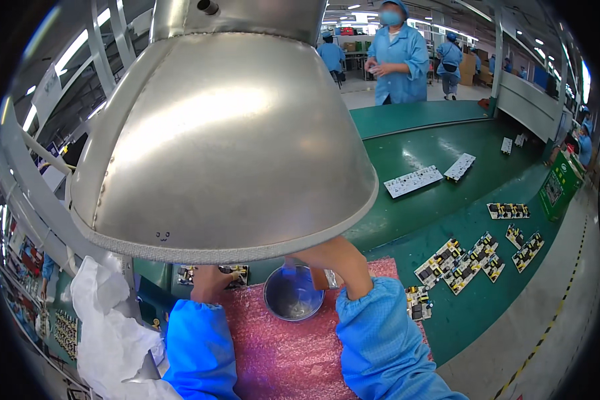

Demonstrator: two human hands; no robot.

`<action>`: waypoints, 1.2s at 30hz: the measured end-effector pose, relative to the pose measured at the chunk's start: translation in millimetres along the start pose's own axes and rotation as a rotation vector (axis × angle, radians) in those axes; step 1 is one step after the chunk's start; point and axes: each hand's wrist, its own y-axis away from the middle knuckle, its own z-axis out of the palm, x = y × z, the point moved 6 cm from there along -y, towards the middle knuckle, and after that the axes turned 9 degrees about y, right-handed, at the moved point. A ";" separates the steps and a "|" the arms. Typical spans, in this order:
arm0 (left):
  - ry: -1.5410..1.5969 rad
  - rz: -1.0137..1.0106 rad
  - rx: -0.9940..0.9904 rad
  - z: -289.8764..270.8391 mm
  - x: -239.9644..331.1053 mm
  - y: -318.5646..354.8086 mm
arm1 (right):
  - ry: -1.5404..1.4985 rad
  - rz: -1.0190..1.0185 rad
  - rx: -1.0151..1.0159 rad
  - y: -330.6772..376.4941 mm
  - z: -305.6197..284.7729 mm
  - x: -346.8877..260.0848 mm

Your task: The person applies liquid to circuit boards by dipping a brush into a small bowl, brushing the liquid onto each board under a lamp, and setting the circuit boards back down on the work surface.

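Observation:
A large metal hood (233, 147) hangs over the work spot and hides much of both hands. My left hand (209, 283) is at a circuit board (237, 275) beneath the hood's front rim; its fingers cannot be made out. My right hand (337, 259) reaches in under the rim above a round metal bowl (293, 308), and its fingers are out of sight behind the hood. Inside the bowl lies a little clear or pale matter. A small orange-brown object (322, 279) sits by the bowl's right rim, below my right wrist. Pink bubble wrap (273, 360) lies under the bowl.
Several populated circuit boards (470, 263) lie on the green table to the right. White-faced boards (413, 181) rest on the green conveyor (393, 213) farther back. Crumpled white plastic (107, 327) hangs at my left. A masked co-worker (399, 57) stands beyond the line.

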 end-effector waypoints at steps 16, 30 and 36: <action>0.018 -0.115 -0.030 0.5 15.4 4.1 | 0.030 -0.021 -0.007 4.9 -10.5 -10.2; 0.413 0.134 0.072 -36.7 26.5 6.7 | 0.151 -0.013 0.056 3.3 -0.5 11.2; 0.842 0.125 0.089 -44.2 -3.5 -8.3 | 0.203 -0.096 0.189 11.2 -8.8 0.5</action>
